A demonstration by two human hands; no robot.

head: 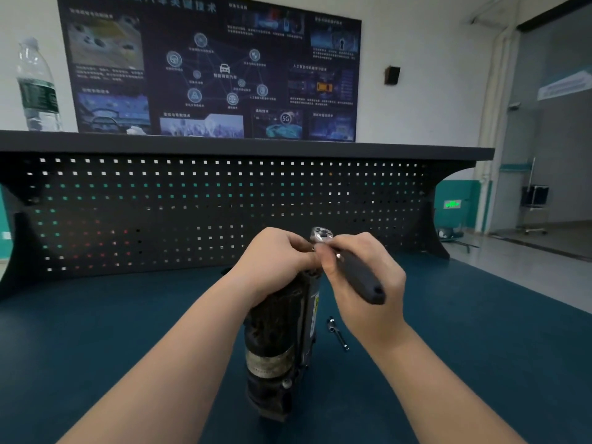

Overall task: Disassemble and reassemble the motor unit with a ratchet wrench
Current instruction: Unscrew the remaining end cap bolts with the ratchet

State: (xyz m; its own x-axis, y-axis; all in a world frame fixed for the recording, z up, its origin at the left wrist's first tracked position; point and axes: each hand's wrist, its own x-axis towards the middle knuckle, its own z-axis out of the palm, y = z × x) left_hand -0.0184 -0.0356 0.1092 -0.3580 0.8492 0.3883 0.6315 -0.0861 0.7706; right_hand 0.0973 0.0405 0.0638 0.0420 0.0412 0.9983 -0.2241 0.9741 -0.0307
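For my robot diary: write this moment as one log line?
right hand: holds black-handled ratchet wrench | left hand: at wrench head | dirty dark cylindrical motor unit: on bench

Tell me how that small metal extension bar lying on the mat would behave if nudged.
The extension bar looks round and slim, so it would probably roll. Being shiny metal, it is likely stiff and somewhat slippery. The bench mat looks flat, so nothing there would stop it.

Right hand (365, 277) holds ratchet wrench (352, 267); left hand (275, 261) pinches at motor unit (278, 341) top.
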